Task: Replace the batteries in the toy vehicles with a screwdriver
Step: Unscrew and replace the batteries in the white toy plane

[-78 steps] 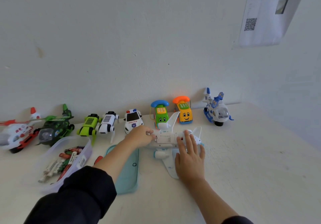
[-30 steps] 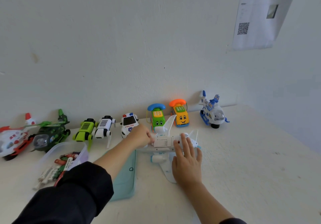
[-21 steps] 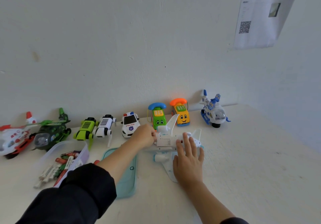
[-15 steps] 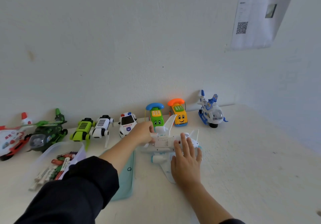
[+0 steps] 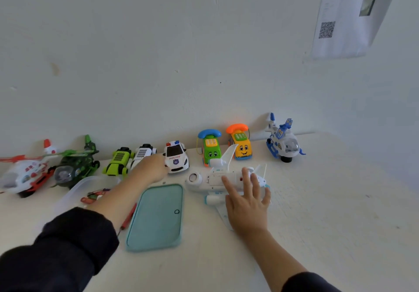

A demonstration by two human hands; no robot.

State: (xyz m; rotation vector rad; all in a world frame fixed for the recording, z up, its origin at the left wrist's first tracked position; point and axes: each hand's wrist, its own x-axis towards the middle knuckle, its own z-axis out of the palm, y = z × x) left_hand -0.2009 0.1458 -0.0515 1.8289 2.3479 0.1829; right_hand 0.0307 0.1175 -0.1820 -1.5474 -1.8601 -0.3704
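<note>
While I am pressing my flat right hand (image 5: 247, 203) on the white toy plane (image 5: 217, 179), my left hand (image 5: 152, 169), blurred, grip unclear, is hovering left, beside the police car (image 5: 175, 159).

There are three toy helicopters: a red and white one (image 5: 21, 174), a green one (image 5: 74, 167) and a blue and white one (image 5: 283, 144). There are two robot toys, one green (image 5: 118, 161) and one white (image 5: 142, 153). There is one police car (image 5: 175, 159), two phone cars, green (image 5: 210, 149) and yellow (image 5: 242, 145), and one white plane (image 5: 217, 178). One teal tray (image 5: 156, 219), one red screwdriver (image 5: 128, 218), one clear box (image 5: 74, 192) and two hands, left (image 5: 150, 169) and right (image 5: 247, 198).
</note>
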